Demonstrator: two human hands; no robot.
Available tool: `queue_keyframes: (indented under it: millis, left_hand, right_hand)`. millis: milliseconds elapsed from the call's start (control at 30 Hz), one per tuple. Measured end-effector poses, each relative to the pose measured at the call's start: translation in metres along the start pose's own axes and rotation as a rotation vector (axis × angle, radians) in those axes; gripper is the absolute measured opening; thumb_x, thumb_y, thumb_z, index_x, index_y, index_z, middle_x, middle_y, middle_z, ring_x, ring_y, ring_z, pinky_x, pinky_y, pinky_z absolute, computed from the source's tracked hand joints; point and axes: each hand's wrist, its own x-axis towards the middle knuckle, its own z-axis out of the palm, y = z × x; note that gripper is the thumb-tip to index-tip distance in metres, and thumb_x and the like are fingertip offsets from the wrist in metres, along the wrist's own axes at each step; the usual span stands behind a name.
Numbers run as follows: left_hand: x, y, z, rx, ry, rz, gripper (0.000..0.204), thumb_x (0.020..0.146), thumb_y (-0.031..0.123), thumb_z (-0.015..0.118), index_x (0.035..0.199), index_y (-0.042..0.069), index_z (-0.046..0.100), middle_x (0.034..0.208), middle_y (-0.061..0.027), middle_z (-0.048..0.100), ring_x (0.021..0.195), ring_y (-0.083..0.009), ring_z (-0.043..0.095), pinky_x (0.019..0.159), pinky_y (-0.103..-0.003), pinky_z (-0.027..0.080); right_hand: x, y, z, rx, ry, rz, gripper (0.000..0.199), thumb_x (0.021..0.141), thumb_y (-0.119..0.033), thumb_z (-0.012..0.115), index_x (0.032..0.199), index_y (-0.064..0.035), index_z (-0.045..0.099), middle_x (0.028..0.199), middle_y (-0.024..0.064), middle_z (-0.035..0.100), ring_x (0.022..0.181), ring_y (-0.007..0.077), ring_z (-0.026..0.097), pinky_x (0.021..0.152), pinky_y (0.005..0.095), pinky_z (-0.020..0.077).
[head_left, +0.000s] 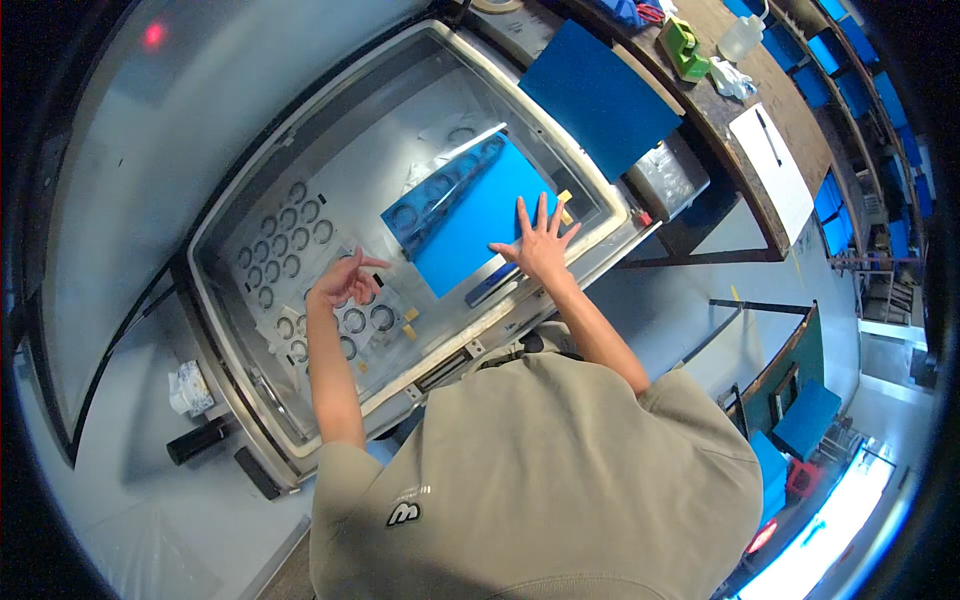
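- Basically, right grip (543, 245): fingers splayed wide, palm down, over the right-hand part of the blue sheet (505, 215); can't tell how firmly it presses.
- Left grip (348, 280): loose, some fingers half-curled, one pointing across toward the blue sheet.
- Blue sheet lies flat and slanted between the two grips, mostly left of and a bit beyond the right one.
- Clear film (447, 193) with dark rings runs over the sheet's far-left side, ahead of both grips.
- Dark ring shapes (281, 243) in rows, left of and around the left grip.
- Yellow tabs (410, 314) just right of the left grip, slightly nearer the body.
- Dark strip (490, 281) near the right grip, on its body side and to its left.
- Pale frame (619, 210) with rounded corners runs around both grips.
- Dark blue board (600, 95) beyond the right grip, outside the frame.
- Tabletop (712, 108) farther out to the right grip's upper right: green tape dispenser (683, 48), squeeze bottle (741, 38), white paper (778, 180) with pen (768, 137) on it.
- Black cylinder (200, 440) well left of the left grip, nearer the body; white packet (190, 388) beside it.
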Motion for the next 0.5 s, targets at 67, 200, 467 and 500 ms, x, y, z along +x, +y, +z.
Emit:
queue_keyframes:
  millis: [67, 200, 467, 500]
  left_hand:
    - [0.013, 0.011, 0.017, -0.019, 0.296, 0.205, 0.069, 0.099, 0.061, 0.045, 0.130, 0.002, 0.060, 0.108, -0.0132, 0.072, 0.083, -0.0162, 0.071, 0.062, -0.024, 0.056]
    - [0.069, 0.057, 0.048, 0.273, 0.552, 0.466, 0.058, 0.100, 0.052, 0.053, 0.127, 0.001, 0.063, 0.117, -0.0136, 0.069, 0.100, -0.0198, 0.068, 0.077, -0.030, 0.057]
    - [0.206, 0.071, 0.105, 1.293, 0.896, 0.368, 0.097, 0.087, 0.070, 0.057, 0.159, 0.015, 0.022, 0.166, -0.0114, 0.017, 0.152, -0.0415, 0.009, 0.109, -0.079, 0.002]
    - [0.213, 0.069, 0.115, 1.296, 0.891, 0.372, 0.097, 0.087, 0.070, 0.057, 0.159, 0.015, 0.022, 0.166, -0.0114, 0.017, 0.152, -0.0415, 0.009, 0.109, -0.079, 0.002]
  right_hand:
    - [0.001, 0.002, 0.002, 0.009, 0.002, 0.012, 0.110, 0.075, -0.086, 0.050, 0.159, -0.0203, 0.024, 0.164, 0.0256, 0.010, 0.147, 0.0561, 0.004, 0.098, 0.0864, 0.0096]
    - [-0.001, 0.006, 0.005, 0.015, 0.017, 0.014, 0.109, 0.075, -0.084, 0.053, 0.159, -0.0205, 0.025, 0.164, 0.0251, 0.009, 0.147, 0.0560, 0.003, 0.097, 0.0865, 0.0105]
    - [-0.002, 0.001, -0.001, 0.004, 0.058, -0.017, 0.106, 0.075, -0.081, 0.055, 0.158, -0.0195, 0.029, 0.164, 0.0238, 0.012, 0.147, 0.0541, 0.009, 0.097, 0.0865, 0.0107]
    - [-0.003, 0.002, -0.001, 0.024, 0.049, -0.016, 0.107, 0.075, -0.081, 0.056, 0.158, -0.0199, 0.029, 0.164, 0.0235, 0.012, 0.148, 0.0535, 0.009, 0.098, 0.0863, 0.0100]
